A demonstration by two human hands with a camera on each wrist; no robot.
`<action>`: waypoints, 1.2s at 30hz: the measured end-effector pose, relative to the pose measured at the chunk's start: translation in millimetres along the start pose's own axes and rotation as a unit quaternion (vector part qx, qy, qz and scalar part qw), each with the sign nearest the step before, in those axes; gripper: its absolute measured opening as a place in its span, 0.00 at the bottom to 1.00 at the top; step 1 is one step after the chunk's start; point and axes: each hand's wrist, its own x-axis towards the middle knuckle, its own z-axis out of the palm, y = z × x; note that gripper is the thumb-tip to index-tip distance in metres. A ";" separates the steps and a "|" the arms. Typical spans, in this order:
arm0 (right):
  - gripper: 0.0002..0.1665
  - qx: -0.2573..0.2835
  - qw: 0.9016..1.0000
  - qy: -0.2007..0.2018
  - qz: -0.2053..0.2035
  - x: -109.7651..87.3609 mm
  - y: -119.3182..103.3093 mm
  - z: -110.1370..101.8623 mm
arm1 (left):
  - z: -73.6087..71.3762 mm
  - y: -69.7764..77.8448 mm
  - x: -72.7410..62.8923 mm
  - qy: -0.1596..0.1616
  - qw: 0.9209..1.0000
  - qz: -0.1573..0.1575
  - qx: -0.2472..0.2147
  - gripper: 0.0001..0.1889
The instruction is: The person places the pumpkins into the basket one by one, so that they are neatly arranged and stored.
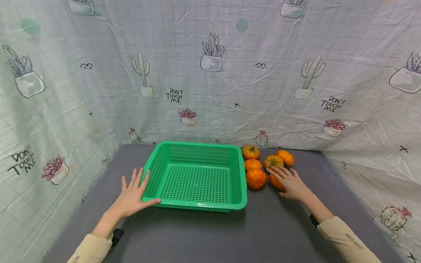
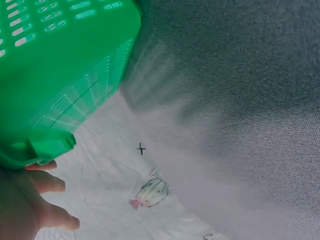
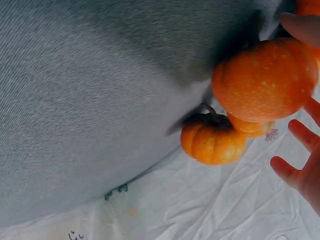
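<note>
A green plastic basket (image 1: 197,204) with slotted walls stands on the grey table, with nothing in it. My left hand (image 1: 133,197) lies with spread fingers at its left front corner, thumb along the front rim; the left wrist view shows the hand (image 2: 22,205) beside the basket rim (image 2: 45,150). Several small orange pumpkins sit right of the basket. Over the nearest right pumpkin (image 1: 275,181) my right hand (image 1: 291,184) reaches with fingers spread. In the right wrist view that pumpkin (image 3: 267,80) is beside the hand (image 3: 310,165); whether they touch I cannot tell.
A greenish-orange pumpkin (image 1: 251,152) and another orange one (image 1: 256,179) sit close to the basket's right wall. One more pumpkin (image 1: 285,157) lies at the back right. A cactus-print cloth (image 1: 230,87) hangs behind and at both sides of the table (image 1: 210,233).
</note>
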 end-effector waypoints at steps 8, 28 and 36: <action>0.53 -0.011 0.999 0.022 -0.020 -0.8 5.6 10.5 | 2.1 -3.4 -1.3 0.011 1.000 -0.008 -0.011 0.54; 0.41 -0.044 0.997 0.057 -0.032 1.1 20.3 19.2 | 5.4 -2.3 0.0 0.025 0.999 0.000 -0.029 0.50; 0.43 -0.026 0.998 0.057 0.005 -5.5 18.8 18.2 | 6.0 -1.0 -0.3 0.026 0.999 0.004 -0.031 0.50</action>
